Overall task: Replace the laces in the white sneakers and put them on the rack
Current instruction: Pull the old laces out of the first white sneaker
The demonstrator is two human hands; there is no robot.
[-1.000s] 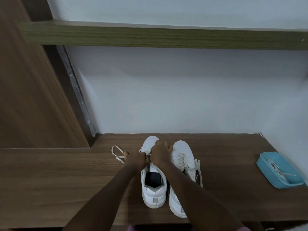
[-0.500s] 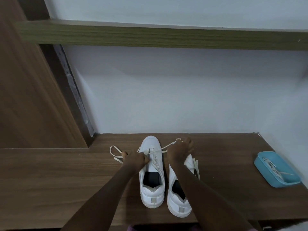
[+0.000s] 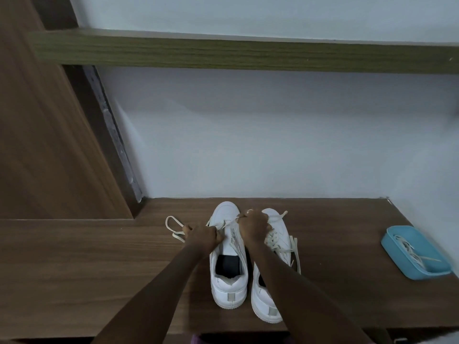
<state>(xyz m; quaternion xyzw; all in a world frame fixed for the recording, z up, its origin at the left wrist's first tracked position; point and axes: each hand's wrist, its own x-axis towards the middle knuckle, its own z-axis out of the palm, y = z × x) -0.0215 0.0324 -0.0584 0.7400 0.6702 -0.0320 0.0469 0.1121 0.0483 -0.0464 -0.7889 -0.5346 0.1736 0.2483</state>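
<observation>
Fingers (image 3: 213, 235) of two hands clenched on one lace (image 3: 173, 225), two sneakers (image 3: 229, 256) beneath.

From my remote feed I can read no text, brand, number or sign: the white sneakers (image 3: 228, 256) and the blue tray (image 3: 397, 242) on the desk (image 3: 99, 269) show blank surfaces.

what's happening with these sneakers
A person is lacing the left white sneaker on a wooden shelf. The left hand and the right hand each pinch one end of its cream lace. The right sneaker is already laced. More laces lie in a blue tray.
</observation>
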